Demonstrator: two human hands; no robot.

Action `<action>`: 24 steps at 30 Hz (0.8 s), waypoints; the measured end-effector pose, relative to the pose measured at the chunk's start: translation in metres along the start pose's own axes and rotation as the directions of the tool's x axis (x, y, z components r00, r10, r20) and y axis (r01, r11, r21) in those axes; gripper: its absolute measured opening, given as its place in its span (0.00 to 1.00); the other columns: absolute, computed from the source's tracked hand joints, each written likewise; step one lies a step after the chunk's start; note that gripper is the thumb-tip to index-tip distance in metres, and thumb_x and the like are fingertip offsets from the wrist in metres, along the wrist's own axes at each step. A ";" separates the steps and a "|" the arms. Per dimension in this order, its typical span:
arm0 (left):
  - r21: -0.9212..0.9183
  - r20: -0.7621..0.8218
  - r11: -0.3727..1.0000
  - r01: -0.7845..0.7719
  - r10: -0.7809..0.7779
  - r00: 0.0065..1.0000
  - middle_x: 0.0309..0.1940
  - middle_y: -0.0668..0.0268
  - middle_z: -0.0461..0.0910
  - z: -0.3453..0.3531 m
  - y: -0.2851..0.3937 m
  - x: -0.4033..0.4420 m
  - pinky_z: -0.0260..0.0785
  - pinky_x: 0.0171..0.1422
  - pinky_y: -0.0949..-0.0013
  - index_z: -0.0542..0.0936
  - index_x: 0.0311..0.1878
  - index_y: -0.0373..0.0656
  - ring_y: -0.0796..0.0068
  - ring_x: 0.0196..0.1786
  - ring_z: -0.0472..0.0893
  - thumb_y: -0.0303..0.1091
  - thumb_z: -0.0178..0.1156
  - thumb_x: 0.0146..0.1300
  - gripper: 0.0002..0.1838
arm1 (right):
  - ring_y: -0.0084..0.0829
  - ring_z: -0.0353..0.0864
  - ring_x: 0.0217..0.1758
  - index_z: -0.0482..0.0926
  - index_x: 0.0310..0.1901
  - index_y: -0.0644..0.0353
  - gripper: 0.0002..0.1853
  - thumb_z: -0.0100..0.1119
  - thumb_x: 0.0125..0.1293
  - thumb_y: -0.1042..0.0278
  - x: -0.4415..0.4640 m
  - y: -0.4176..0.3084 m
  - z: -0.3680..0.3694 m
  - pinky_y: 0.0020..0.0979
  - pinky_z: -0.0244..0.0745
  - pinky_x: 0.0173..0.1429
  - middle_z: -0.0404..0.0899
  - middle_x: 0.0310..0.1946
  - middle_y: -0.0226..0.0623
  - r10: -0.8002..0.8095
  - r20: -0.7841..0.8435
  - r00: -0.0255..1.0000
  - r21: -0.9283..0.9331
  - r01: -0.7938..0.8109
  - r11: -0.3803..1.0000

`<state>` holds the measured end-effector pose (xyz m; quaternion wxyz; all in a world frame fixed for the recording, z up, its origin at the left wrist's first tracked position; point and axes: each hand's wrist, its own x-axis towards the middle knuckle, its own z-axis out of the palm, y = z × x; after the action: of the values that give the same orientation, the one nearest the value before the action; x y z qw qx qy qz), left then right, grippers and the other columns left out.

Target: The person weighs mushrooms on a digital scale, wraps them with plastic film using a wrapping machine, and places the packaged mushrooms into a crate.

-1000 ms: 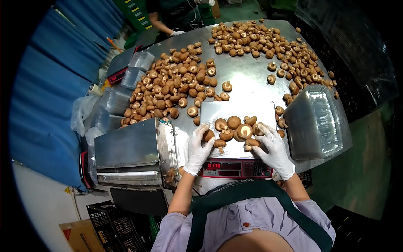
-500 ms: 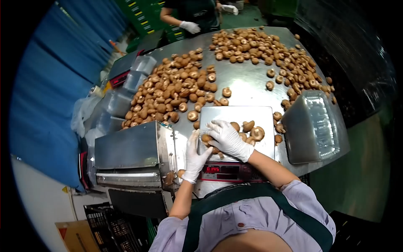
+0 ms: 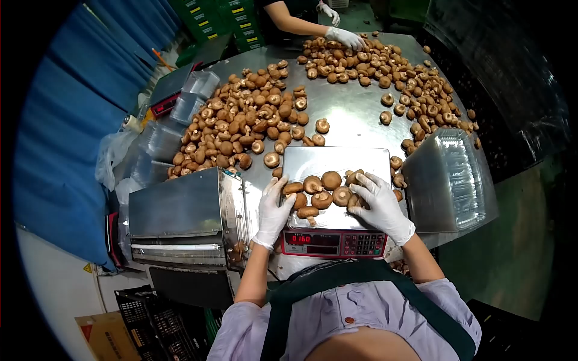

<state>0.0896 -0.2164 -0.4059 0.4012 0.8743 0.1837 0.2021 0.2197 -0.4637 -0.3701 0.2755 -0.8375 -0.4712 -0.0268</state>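
Brown shiitake mushrooms point(image 3: 322, 199) lie grouped on the steel pan of a digital scale point(image 3: 337, 156). Clear plastic glints beneath them, its shape hard to make out. My gloved left hand point(image 3: 275, 212) rests at the left side of the group, thumb and fingers apart, fingertips by the outermost mushrooms. On the right, my gloved right hand point(image 3: 383, 209) bends its fingers round mushrooms at that end, partly hiding them. Below the pan, the scale's red display point(image 3: 300, 239) appears to read 0160.
Mushroom heaps lie at left point(image 3: 241, 123) and far right point(image 3: 385, 66). Stacked clear plastic trays point(image 3: 448, 180) stand right of the scale. A metal box-shaped machine point(image 3: 174, 207) is at left. Across the steel table point(image 3: 355, 114), a co-worker's gloved hand point(image 3: 346, 38) touches the far heap.
My right hand has moved from the left to the right side of the mushrooms, uncovering them. The display has gone from 0.145 to 0160. The co-worker's hand has reached onto the far heap.
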 end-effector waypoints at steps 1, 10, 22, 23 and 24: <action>0.001 0.003 1.000 0.000 0.000 1.000 0.59 0.53 0.72 0.003 -0.003 0.003 0.60 0.68 0.62 0.73 0.61 0.44 0.56 0.62 0.70 0.33 0.64 0.56 0.27 | 0.46 0.67 0.62 0.79 0.49 0.58 0.27 0.71 0.46 0.58 -0.005 -0.001 0.000 0.44 0.64 0.63 0.72 0.57 0.42 0.000 0.017 1.000 -0.021 0.000 1.000; -0.119 0.091 0.992 0.052 -0.042 0.995 0.63 0.52 0.69 0.004 -0.007 0.006 0.55 0.71 0.62 0.70 0.64 0.42 0.55 0.68 0.64 0.36 0.62 0.59 0.29 | 0.39 0.76 0.49 0.75 0.35 0.57 0.13 0.68 0.48 0.72 -0.014 -0.006 0.005 0.40 0.72 0.51 0.78 0.40 0.34 -0.143 -0.242 0.960 0.010 0.150 0.989; 0.182 0.227 0.855 -0.486 0.445 0.866 0.52 0.60 0.76 -0.017 0.037 -0.010 0.64 0.59 0.59 0.79 0.52 0.45 0.57 0.55 0.73 0.37 0.70 0.47 0.25 | 0.37 0.74 0.38 0.76 0.50 0.59 0.27 0.71 0.46 0.65 -0.027 -0.001 0.000 0.34 0.74 0.40 0.79 0.43 0.36 0.033 -0.191 0.981 -0.083 -0.050 0.995; 0.176 0.231 0.854 -0.490 0.448 0.864 0.52 0.60 0.76 -0.013 0.034 -0.014 0.64 0.59 0.59 0.79 0.52 0.45 0.57 0.55 0.73 0.37 0.70 0.47 0.25 | 0.36 0.74 0.37 0.77 0.49 0.59 0.25 0.71 0.47 0.67 -0.029 0.000 0.002 0.33 0.74 0.39 0.80 0.41 0.36 0.024 -0.189 0.982 -0.094 -0.043 0.995; 0.209 0.203 0.857 -0.470 0.432 0.879 0.48 0.63 0.77 -0.008 0.030 -0.021 0.65 0.56 0.60 0.80 0.50 0.45 0.59 0.52 0.74 0.36 0.69 0.47 0.23 | 0.36 0.74 0.37 0.77 0.49 0.59 0.25 0.71 0.47 0.67 -0.031 0.001 0.005 0.33 0.74 0.39 0.80 0.41 0.36 0.031 -0.190 0.981 -0.095 -0.050 0.994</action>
<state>0.0724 -0.2397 -0.3818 0.2406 0.9492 -0.0330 0.1999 0.2022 -0.4858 -0.3841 0.2773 -0.8533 -0.4239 -0.1238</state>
